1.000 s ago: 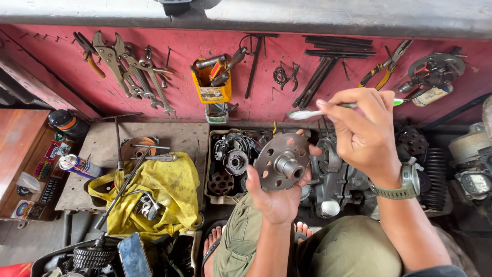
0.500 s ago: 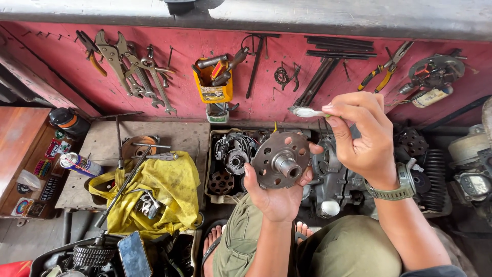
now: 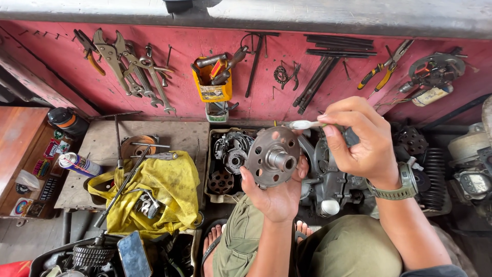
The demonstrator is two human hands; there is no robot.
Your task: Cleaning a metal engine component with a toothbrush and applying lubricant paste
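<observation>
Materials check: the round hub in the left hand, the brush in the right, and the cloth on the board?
Round hub in the left hand: looks like bare metal, probably steel, with a dull grey-brown, grimy face and a brighter centre boss. Brush in the right hand: pale, smooth, likely plastic, though only its tip shows. Yellow cloth: soft fabric, crumpled and stained.

- white toothbrush (image 3: 306, 124) handle hidden inside right hand (image 3: 361, 141)
- round grey metal hub (image 3: 273, 156) lower rim covered by left hand (image 3: 277, 192)
- red object (image 3: 14, 269), 8 o'clock corner, cut off
</observation>
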